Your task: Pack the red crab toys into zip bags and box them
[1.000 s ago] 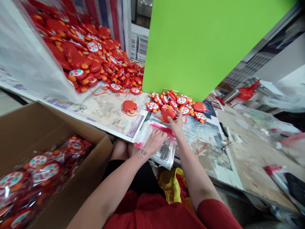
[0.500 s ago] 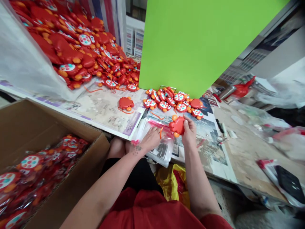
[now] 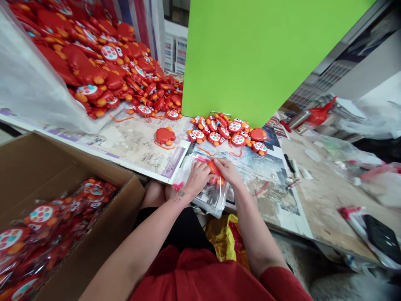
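Observation:
At the table's front edge my left hand (image 3: 196, 179) is closed on the mouth of a clear plastic zip bag (image 3: 216, 201) with a pink strip. My right hand (image 3: 228, 170) grips a red crab-like toy (image 3: 215, 169), which is partly inside the bag; both hands cover some of it. More clear bags lie stacked under my hands. Just beyond, a cluster of the same toys (image 3: 216, 137) rests against a green board, many with white, dotted faces up. One toy lies face down (image 3: 165, 136) to the left, its orange cord beside it.
A large white sack (image 3: 37, 79) spills a heap of red toys at the back left. The open cardboard box (image 3: 125, 196) at left holds bagged toys. An upright green board (image 3: 250, 54) blocks the back. Markers (image 3: 291, 166) and a black phone (image 3: 382, 238) lie on the right.
My right hand has moved left and down, bringing the toy from above the table into the bag's mouth. My left hand has stayed at the bag.

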`<state>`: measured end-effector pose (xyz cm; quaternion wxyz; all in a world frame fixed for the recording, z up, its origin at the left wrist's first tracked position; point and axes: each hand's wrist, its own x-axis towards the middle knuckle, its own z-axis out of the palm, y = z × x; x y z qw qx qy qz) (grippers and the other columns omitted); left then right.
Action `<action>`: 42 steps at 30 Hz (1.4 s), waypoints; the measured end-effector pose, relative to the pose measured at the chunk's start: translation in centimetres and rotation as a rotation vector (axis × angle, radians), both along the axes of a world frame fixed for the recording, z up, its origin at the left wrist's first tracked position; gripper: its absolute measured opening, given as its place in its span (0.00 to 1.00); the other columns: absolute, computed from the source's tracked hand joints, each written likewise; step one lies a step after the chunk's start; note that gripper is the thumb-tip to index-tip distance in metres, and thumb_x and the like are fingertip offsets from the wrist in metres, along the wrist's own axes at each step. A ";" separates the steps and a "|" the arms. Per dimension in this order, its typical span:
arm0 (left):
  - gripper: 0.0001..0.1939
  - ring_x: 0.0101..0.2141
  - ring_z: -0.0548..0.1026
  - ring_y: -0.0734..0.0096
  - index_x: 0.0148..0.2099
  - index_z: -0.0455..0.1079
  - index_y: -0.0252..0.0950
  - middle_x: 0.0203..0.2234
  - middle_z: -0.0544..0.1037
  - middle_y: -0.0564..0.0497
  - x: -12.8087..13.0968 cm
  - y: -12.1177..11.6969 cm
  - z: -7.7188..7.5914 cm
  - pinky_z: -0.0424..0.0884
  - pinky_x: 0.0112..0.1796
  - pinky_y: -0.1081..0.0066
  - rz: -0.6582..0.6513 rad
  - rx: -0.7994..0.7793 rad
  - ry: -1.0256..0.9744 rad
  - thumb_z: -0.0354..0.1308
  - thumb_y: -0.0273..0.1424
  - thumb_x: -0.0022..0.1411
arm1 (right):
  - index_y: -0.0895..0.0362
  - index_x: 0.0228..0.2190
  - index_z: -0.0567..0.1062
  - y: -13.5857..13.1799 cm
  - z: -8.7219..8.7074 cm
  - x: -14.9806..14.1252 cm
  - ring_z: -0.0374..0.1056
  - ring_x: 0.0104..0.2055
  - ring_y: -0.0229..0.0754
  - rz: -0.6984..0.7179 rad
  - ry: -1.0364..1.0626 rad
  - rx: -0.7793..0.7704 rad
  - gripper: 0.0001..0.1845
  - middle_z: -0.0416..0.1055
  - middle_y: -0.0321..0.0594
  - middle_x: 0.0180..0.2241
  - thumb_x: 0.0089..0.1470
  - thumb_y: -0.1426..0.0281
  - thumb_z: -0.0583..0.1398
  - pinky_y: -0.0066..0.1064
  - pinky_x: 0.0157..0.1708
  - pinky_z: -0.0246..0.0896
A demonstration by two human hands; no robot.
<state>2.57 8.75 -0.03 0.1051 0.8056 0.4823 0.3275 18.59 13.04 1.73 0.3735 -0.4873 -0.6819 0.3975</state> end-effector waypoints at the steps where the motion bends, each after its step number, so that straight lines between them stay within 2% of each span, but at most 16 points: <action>1: 0.08 0.44 0.68 0.57 0.37 0.70 0.34 0.37 0.74 0.44 0.0 0.0 0.1 0.63 0.48 0.58 0.008 0.009 -0.012 0.54 0.33 0.67 | 0.54 0.38 0.81 -0.1 0.1 -0.2 0.72 0.41 0.47 0.085 -0.007 -0.025 0.24 0.78 0.40 0.37 0.57 0.49 0.56 0.40 0.46 0.65; 3: 0.06 0.47 0.68 0.58 0.37 0.70 0.35 0.40 0.74 0.44 -0.1 -0.1 0.2 0.63 0.50 0.57 0.020 0.025 -0.052 0.56 0.32 0.66 | 0.53 0.40 0.80 -0.4 0.4 0.0 0.72 0.42 0.47 0.174 -0.030 0.002 0.25 0.78 0.40 0.39 0.58 0.48 0.55 0.40 0.47 0.65; 4: 0.06 0.48 0.68 0.58 0.37 0.70 0.35 0.42 0.74 0.44 -0.1 -0.1 0.3 0.63 0.51 0.57 0.022 0.027 -0.076 0.57 0.32 0.65 | 0.52 0.40 0.80 -0.6 0.6 0.3 0.71 0.44 0.48 0.143 -0.055 0.061 0.26 0.77 0.40 0.41 0.59 0.47 0.54 0.40 0.48 0.64; 7: 0.05 0.48 0.69 0.59 0.37 0.69 0.36 0.42 0.75 0.45 -0.1 0.0 0.3 0.64 0.52 0.57 -0.012 0.007 -0.139 0.57 0.32 0.65 | 0.55 0.40 0.80 -1.7 0.8 2.2 0.70 0.44 0.49 -0.194 -0.192 0.224 0.29 0.77 0.45 0.40 0.60 0.46 0.52 0.41 0.48 0.62; 9: 0.04 0.50 0.70 0.60 0.38 0.69 0.36 0.42 0.76 0.46 0.0 0.1 0.2 0.64 0.53 0.58 -0.052 -0.013 -0.176 0.57 0.32 0.65 | 0.57 0.38 0.79 -2.9 0.4 3.5 0.70 0.33 0.48 -0.373 -0.276 0.181 0.31 0.75 0.43 0.29 0.61 0.46 0.49 0.39 0.40 0.64; 10: 0.04 0.52 0.70 0.60 0.39 0.69 0.37 0.43 0.76 0.46 0.0 0.2 0.1 0.64 0.54 0.58 -0.066 -0.022 -0.193 0.57 0.32 0.65 | 0.56 0.38 0.79 -3.6 0.1 3.9 0.68 0.29 0.47 -0.393 -0.291 0.128 0.31 0.73 0.41 0.25 0.61 0.46 0.48 0.38 0.36 0.63; 12: 0.04 0.55 0.68 0.59 0.38 0.69 0.37 0.47 0.75 0.45 0.1 0.3 -0.1 0.62 0.56 0.57 -0.076 -0.048 -0.226 0.58 0.32 0.64 | 0.55 0.40 0.79 -4.9 -0.8 4.1 0.69 0.27 0.46 -0.345 -0.255 0.058 0.28 0.74 0.39 0.24 0.61 0.48 0.50 0.37 0.34 0.64; 16: 0.06 0.59 0.65 0.58 0.34 0.67 0.37 0.53 0.72 0.43 -0.5 0.6 0.5 0.59 0.59 0.57 -0.132 -0.151 -0.287 0.58 0.31 0.64 | 0.54 0.48 0.76 -6.3 -2.3 2.4 0.72 0.43 0.50 -0.320 -0.149 0.109 0.23 0.77 0.43 0.42 0.59 0.56 0.52 0.40 0.45 0.65; 18: 0.06 0.59 0.65 0.57 0.32 0.67 0.36 0.54 0.71 0.42 -1.1 0.8 1.3 0.60 0.59 0.57 -0.222 -0.227 -0.280 0.59 0.31 0.62 | 0.54 0.52 0.74 -6.4 -2.5 1.5 0.72 0.44 0.51 -0.354 -0.198 0.132 0.24 0.77 0.45 0.45 0.59 0.60 0.51 0.43 0.46 0.65; 21: 0.08 0.56 0.67 0.55 0.30 0.67 0.36 0.49 0.74 0.44 -2.1 1.3 3.0 0.62 0.56 0.56 -0.337 -0.309 -0.197 0.61 0.32 0.60 | 0.53 0.57 0.70 -6.3 -2.0 0.6 0.72 0.35 0.51 -0.386 -0.310 0.157 0.27 0.78 0.45 0.38 0.60 0.62 0.49 0.43 0.41 0.65; 25: 0.07 0.52 0.69 0.58 0.30 0.66 0.37 0.42 0.74 0.46 -2.4 1.8 4.3 0.62 0.55 0.58 -0.363 -0.284 -0.171 0.58 0.31 0.61 | 0.53 0.59 0.67 -6.2 -1.2 -0.1 0.68 0.27 0.47 -0.428 -0.331 0.228 0.27 0.75 0.42 0.30 0.62 0.63 0.46 0.39 0.35 0.64; 30: 0.07 0.51 0.69 0.57 0.30 0.66 0.36 0.43 0.74 0.45 -2.4 2.2 4.0 0.63 0.53 0.59 -0.367 -0.305 -0.168 0.57 0.31 0.61 | 0.52 0.59 0.68 -6.1 -1.1 -0.1 0.68 0.27 0.46 -0.418 -0.287 0.264 0.26 0.75 0.40 0.29 0.62 0.63 0.48 0.37 0.34 0.63; 32: 0.09 0.57 0.65 0.54 0.30 0.66 0.36 0.47 0.73 0.44 -2.7 2.4 3.7 0.61 0.55 0.58 -0.343 -0.341 -0.153 0.58 0.34 0.61 | 0.52 0.58 0.68 -6.2 -1.2 0.0 0.69 0.28 0.45 -0.412 -0.274 0.253 0.26 0.76 0.40 0.29 0.62 0.63 0.48 0.36 0.35 0.63; 35: 0.10 0.62 0.59 0.52 0.30 0.67 0.36 0.48 0.73 0.45 -3.2 2.9 3.6 0.59 0.56 0.61 -0.401 -0.420 -0.101 0.60 0.35 0.60 | 0.55 0.57 0.69 -6.2 -1.4 0.1 0.69 0.28 0.45 -0.407 -0.268 0.206 0.26 0.76 0.40 0.29 0.61 0.64 0.48 0.36 0.34 0.63; 38: 0.08 0.57 0.65 0.55 0.31 0.69 0.36 0.44 0.74 0.47 -3.6 3.4 3.8 0.61 0.53 0.65 -0.448 -0.457 -0.062 0.60 0.35 0.59 | 0.57 0.56 0.71 -6.1 -2.0 0.0 0.68 0.28 0.44 -0.436 -0.250 0.160 0.26 0.76 0.42 0.31 0.60 0.64 0.48 0.36 0.34 0.63; 42: 0.10 0.45 0.71 0.60 0.33 0.71 0.36 0.41 0.72 0.49 -3.6 3.3 3.9 0.62 0.47 0.65 -0.352 -0.420 0.019 0.61 0.38 0.58 | 0.58 0.56 0.71 -5.7 -3.1 0.1 0.68 0.30 0.43 -0.432 -0.132 0.153 0.26 0.77 0.42 0.33 0.60 0.63 0.49 0.36 0.34 0.63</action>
